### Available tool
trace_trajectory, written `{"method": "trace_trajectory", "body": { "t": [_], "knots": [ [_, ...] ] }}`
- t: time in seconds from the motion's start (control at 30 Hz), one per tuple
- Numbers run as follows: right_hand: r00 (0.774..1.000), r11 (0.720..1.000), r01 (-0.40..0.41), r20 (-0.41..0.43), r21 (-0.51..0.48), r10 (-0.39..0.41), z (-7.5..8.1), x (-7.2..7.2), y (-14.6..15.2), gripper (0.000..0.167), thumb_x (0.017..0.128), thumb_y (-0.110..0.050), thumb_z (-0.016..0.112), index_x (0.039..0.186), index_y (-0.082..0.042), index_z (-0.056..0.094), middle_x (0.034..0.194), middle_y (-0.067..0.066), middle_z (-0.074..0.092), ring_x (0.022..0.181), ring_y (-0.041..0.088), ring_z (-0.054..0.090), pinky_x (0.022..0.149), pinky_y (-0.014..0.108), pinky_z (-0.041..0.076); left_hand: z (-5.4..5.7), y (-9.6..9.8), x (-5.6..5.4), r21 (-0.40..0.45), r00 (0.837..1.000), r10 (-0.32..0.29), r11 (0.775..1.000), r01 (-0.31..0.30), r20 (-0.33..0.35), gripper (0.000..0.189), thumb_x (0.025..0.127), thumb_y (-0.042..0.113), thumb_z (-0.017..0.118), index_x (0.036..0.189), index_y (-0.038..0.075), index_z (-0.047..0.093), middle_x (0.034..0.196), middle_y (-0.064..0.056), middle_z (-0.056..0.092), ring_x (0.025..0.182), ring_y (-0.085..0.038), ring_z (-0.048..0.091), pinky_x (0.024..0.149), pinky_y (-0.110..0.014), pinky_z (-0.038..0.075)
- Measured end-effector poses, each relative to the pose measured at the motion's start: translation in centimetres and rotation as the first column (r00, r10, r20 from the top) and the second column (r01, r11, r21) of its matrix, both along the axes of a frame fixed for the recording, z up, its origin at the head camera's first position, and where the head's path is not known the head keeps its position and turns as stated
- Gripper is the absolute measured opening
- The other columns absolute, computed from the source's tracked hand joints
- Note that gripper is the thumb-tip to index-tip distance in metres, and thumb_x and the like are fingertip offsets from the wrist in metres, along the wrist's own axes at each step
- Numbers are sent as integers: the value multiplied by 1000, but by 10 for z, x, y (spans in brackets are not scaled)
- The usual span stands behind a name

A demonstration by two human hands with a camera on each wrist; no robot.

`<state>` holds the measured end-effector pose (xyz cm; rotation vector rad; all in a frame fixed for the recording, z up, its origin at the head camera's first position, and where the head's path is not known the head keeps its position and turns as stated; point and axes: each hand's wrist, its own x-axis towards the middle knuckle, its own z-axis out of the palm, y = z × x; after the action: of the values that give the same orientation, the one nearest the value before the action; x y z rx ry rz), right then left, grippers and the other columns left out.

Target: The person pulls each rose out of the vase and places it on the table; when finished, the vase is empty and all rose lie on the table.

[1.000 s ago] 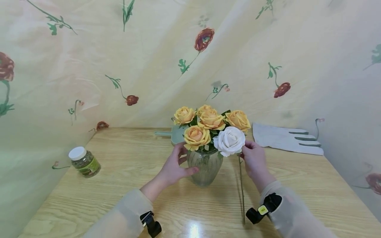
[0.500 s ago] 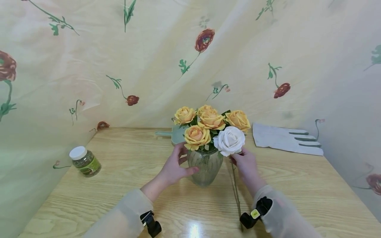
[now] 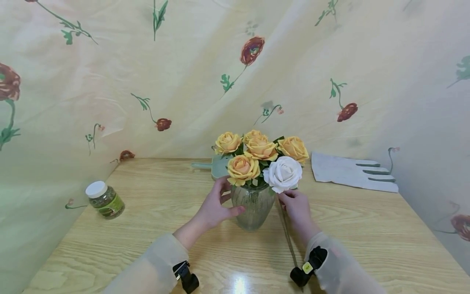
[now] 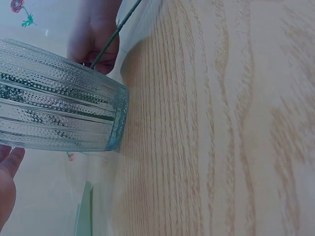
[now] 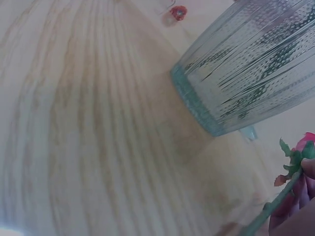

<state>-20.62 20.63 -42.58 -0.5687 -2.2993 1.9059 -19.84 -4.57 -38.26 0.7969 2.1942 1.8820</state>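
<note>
A ribbed glass vase (image 3: 253,210) stands upright on the table, bearing several yellow roses (image 3: 243,168) and a white rose (image 3: 283,174). My left hand (image 3: 214,206) grips its left side, thumb in front and fingers toward the back. To the right of the vase, my right hand (image 3: 298,210) pinches the stem (image 3: 288,232) of another flower, high up under its bloom. That stem slants down toward the table's front. In the right wrist view, leaves and part of a pinkish-red bloom (image 5: 309,140) show at the fingers; the head view hides this bloom.
A jar (image 3: 106,201) with a white lid stands at the left. Behind the vase lies a pale green, handled flat object (image 3: 219,166). A pale glove (image 3: 349,171) lies at the back right. Flower-printed cloth (image 3: 198,81) hangs behind the table (image 3: 154,228).
My right hand has moved left, closer to the vase, bringing the stem along; the stem has become more slanted. My left hand, the vase and its roses have stayed in place.
</note>
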Motion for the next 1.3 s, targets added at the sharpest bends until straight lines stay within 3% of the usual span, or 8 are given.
{"method": "trace_trajectory", "body": {
  "t": [0.13,0.37,0.5,0.87,1.1,1.3],
  "knots": [
    [1000,1000,3,-13,24,-3,-6,0,0,19,88,-14,63,97,2,63,75,-3,53,68,11,48,56,21,42,-1,0,0,-5,1000,-2,1000,2,3,87,76,16,77,144,15,23,123,-11,37,115,-24,38,104,-38,36],
    [997,999,-19,-74,-31,16,-12,1,-4,8,86,-6,63,84,2,61,60,-3,50,55,9,47,50,20,42,0,0,0,-5,1000,-4,1000,4,0,86,76,14,77,143,14,23,122,-11,37,114,-24,37,104,-39,36],
    [997,999,-29,-68,-17,28,-13,2,-5,8,86,-5,62,85,3,62,58,-2,50,53,8,47,49,20,41,-1,0,0,1,1000,-3,1000,3,0,86,76,13,77,143,13,24,120,-11,37,113,-24,37,104,-38,37],
    [997,983,-81,13,168,80,-16,-2,-5,17,86,-6,62,98,6,61,71,1,58,55,9,51,52,21,46,-4,0,-1,16,1000,12,1000,-12,1,83,76,15,77,141,12,27,122,-11,37,115,-26,37,104,-38,37],
    [996,985,-91,20,147,89,-16,1,-5,17,87,-5,62,99,7,61,75,2,59,58,9,52,54,22,47,-5,0,0,17,1000,10,1000,-10,2,83,75,16,77,141,12,27,124,-11,37,116,-25,38,104,-38,37],
    [997,986,-78,31,147,75,-12,5,-1,23,88,-15,63,102,4,64,74,2,58,64,11,53,58,24,47,-6,0,-1,33,1000,0,999,-1,6,82,76,15,77,141,13,27,126,-11,37,117,-26,37,104,-39,37]
  ]
}}
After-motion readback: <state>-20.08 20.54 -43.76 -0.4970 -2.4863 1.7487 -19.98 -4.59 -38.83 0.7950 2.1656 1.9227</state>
